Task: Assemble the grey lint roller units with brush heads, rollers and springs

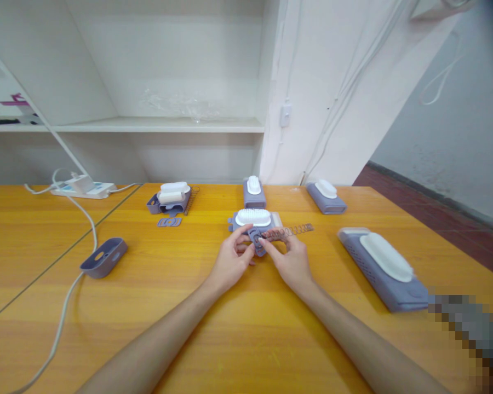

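Observation:
My left hand (234, 257) pinches a small purple-grey plastic plate (255, 241) with an oval opening, tilted up between the fingers. My right hand (290, 260) is closed on a thin metal coil spring (298, 230), which sticks out to the right. The right thumb presses against the plate, where the spring's near end seems to meet it; the exact contact is hidden by the fingers. Just behind both hands lies a purple-grey plastic case with a white bristled brush (253, 217) on top.
Similar brush-topped cases stand behind (254, 201), at the back right (328, 205) and at the right (378, 268). Back left are a partly dismantled case (176, 205), a loose plate (169, 221) and a spring (192, 201). An open shell (104, 257) lies by a white cable (66, 306).

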Demonstrator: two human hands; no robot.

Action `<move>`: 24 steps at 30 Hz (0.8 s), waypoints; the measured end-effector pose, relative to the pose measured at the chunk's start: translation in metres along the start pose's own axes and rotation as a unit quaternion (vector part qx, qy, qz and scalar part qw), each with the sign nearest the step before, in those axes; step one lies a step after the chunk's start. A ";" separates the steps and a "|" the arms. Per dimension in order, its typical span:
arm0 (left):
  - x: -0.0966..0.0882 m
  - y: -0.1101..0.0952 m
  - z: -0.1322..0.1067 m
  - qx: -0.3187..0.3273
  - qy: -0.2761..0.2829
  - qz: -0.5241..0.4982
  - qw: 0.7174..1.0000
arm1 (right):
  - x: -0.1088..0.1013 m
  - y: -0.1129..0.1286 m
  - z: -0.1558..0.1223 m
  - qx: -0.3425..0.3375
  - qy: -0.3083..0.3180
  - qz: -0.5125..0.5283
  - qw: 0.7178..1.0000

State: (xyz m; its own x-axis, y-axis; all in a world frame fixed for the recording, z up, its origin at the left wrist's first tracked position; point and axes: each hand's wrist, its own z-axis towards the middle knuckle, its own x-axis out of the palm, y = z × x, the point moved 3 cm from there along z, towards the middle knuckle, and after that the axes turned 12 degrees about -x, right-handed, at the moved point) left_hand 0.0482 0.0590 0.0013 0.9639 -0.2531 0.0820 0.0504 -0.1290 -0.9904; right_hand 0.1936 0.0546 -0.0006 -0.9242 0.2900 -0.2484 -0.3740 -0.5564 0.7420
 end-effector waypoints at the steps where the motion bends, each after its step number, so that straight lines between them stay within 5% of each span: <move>1: 0.000 0.000 0.000 0.000 0.000 0.000 1.000 | 0.000 0.000 0.000 0.000 0.000 0.001 1.000; 24: -0.002 0.003 0.003 -0.002 -0.012 -0.025 1.000 | 0.000 0.006 0.001 -0.008 0.022 -0.003 1.000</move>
State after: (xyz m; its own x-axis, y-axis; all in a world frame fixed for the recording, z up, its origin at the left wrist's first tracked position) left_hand 0.0470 0.0621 -0.0021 0.9660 -0.2238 0.1293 0.0982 -0.1450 -0.9845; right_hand 0.1913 0.0524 0.0047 -0.9244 0.2589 -0.2801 -0.3802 -0.5671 0.7307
